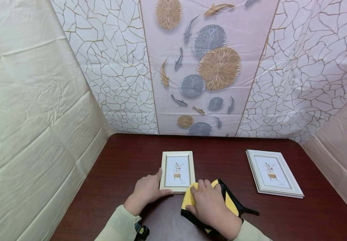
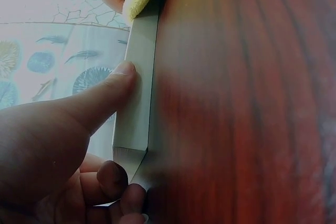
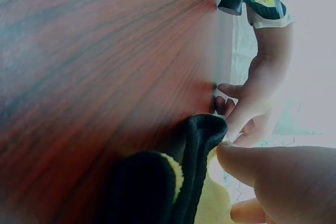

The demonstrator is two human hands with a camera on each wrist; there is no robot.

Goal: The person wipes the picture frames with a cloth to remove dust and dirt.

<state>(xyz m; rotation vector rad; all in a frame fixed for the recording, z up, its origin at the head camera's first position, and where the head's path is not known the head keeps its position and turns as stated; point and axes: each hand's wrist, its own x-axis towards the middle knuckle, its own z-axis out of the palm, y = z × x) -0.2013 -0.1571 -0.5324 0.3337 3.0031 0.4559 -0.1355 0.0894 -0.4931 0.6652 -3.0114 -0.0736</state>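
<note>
A picture frame (image 1: pixel 177 154) with a pale border and a potted-plant print lies flat on the table. My left hand (image 1: pixel 148 189) holds it at its near left corner. In the left wrist view, the thumb lies along the edge of the frame (image 2: pixel 137 93) and the other fingers curl near its corner. My right hand (image 1: pixel 207 204) grips a yellow cloth with black trim (image 1: pixel 231 205), bunched over the frame's near right corner. Part of the cloth (image 3: pixel 212 198) also shows in the right wrist view, below the thumb.
At the right of the dark red wooden table (image 1: pixel 125 157) lies a stack of white picture frames (image 1: pixel 271 170), the top one with a similar print. A patterned curtain (image 1: pixel 203 100) hangs behind the table, and pale cloth walls (image 1: pixel 34 117) stand at the sides.
</note>
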